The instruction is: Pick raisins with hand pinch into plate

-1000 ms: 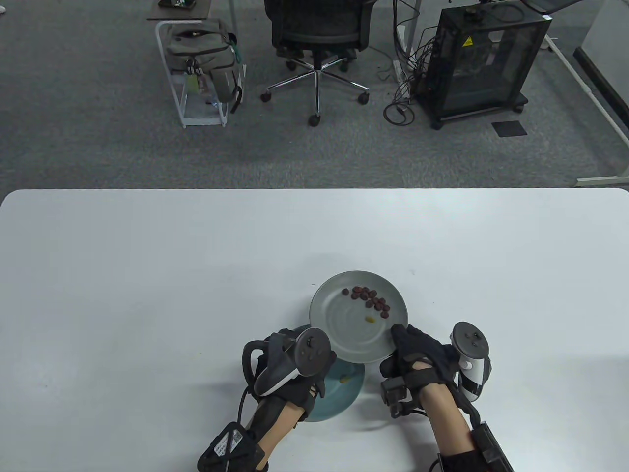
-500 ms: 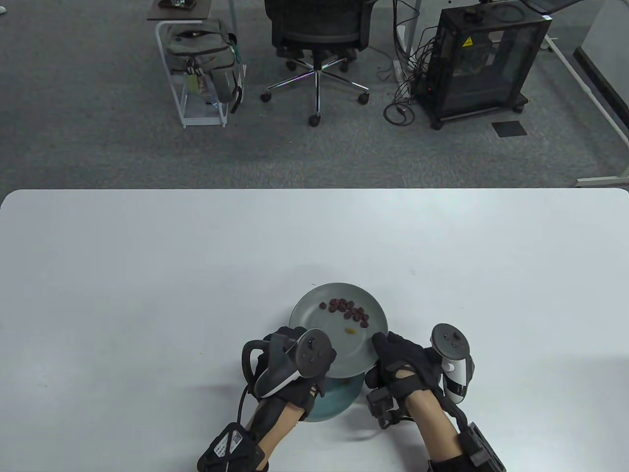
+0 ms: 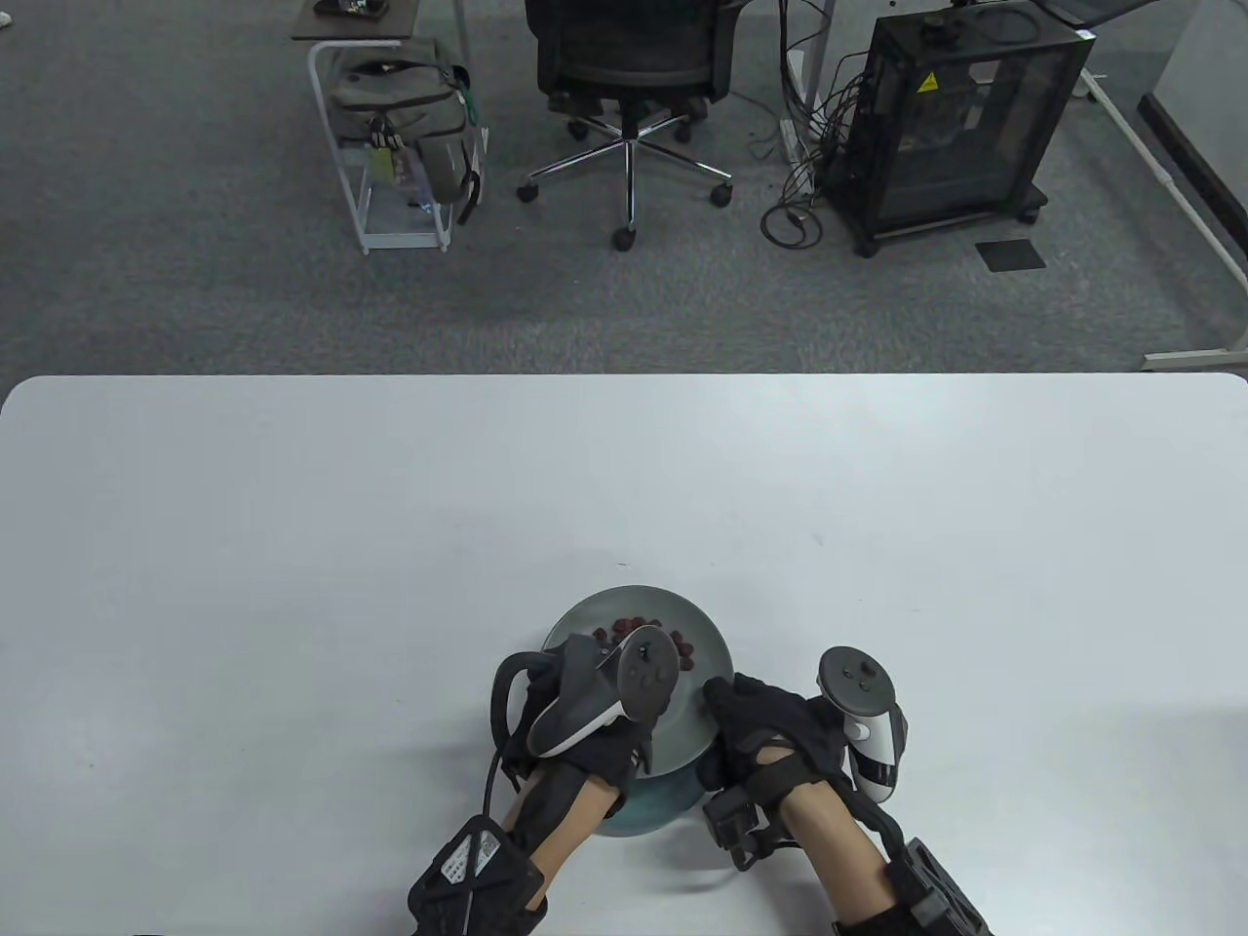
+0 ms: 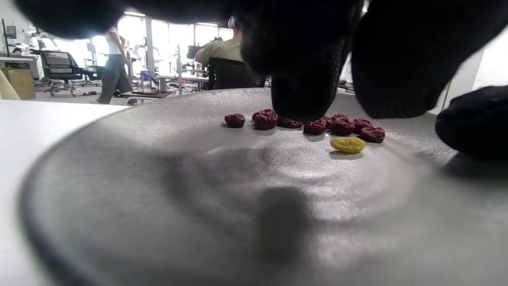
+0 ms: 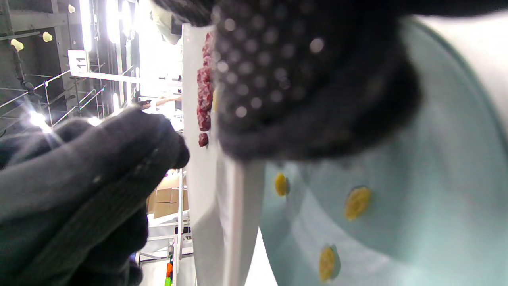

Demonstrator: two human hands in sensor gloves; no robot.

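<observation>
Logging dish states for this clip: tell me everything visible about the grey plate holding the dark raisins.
The grey plate is round, shallow and matte, with a speckled surface. It sits raised above the light-blue plate, overlapping most of it. The right hand grips its right rim; the left hand hovers over its left side. Inside lie a row of dark red raisins and one yellow raisin.

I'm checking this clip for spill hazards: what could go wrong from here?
The right hand grips the grey plate by one edge, above the blue plate; a tilt could roll the red raisins off. The left hand's fingers reach among them, so the yellow raisin might get knocked aside.
</observation>
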